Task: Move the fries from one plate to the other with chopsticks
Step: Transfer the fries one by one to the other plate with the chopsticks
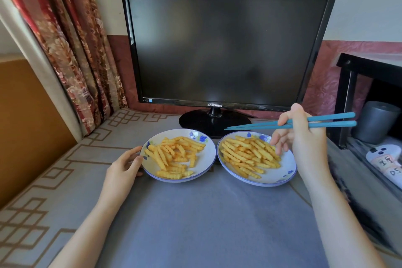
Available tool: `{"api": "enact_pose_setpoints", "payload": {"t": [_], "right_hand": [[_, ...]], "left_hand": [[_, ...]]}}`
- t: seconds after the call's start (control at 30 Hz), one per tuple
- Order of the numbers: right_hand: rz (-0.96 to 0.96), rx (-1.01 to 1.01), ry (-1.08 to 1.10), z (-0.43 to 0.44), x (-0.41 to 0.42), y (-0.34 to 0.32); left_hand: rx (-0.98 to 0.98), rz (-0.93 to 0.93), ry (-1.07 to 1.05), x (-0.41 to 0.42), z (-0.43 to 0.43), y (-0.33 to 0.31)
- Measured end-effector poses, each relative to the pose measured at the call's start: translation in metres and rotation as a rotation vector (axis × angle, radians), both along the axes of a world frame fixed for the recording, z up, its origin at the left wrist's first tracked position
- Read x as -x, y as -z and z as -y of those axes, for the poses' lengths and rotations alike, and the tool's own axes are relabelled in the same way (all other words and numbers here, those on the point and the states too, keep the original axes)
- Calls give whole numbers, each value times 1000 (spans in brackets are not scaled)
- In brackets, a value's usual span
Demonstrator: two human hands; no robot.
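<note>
Two white plates with blue flower prints stand side by side on the grey cloth. The left plate [204,159] holds a pile of crinkle-cut fries [174,154]. The right plate [287,165] holds a larger pile of fries [248,154]. My left hand [124,165] grips the left plate's left rim between thumb and fingers. My right hand [302,137] holds a pair of blue chopsticks [256,125] above the right plate's far edge. Their tips point left, hover between the plates near the monitor base, and carry nothing.
A black monitor [226,50] on a round base [213,122] stands just behind the plates. A floral curtain [71,39] hangs at the left. At the right are a black shelf [369,67], a grey cup [376,122] and a white object [385,159].
</note>
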State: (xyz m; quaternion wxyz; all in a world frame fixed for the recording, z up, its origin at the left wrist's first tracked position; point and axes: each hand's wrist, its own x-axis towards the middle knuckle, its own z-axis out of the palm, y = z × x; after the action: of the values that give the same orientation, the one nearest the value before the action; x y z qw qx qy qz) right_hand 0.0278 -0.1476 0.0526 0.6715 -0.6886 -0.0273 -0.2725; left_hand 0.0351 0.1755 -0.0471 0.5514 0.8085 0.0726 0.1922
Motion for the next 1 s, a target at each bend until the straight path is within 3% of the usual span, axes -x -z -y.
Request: {"api": "enact_pose_setpoints", "payload": {"t": [0.33,1.0], "right_hand": [[-123,132,-302,-42,5,19],[-125,153,-299,-62,15,28]], "left_hand": [[8,-2,-2,0,0,1],[-4,-38,-28,-3,-3,4]]}}
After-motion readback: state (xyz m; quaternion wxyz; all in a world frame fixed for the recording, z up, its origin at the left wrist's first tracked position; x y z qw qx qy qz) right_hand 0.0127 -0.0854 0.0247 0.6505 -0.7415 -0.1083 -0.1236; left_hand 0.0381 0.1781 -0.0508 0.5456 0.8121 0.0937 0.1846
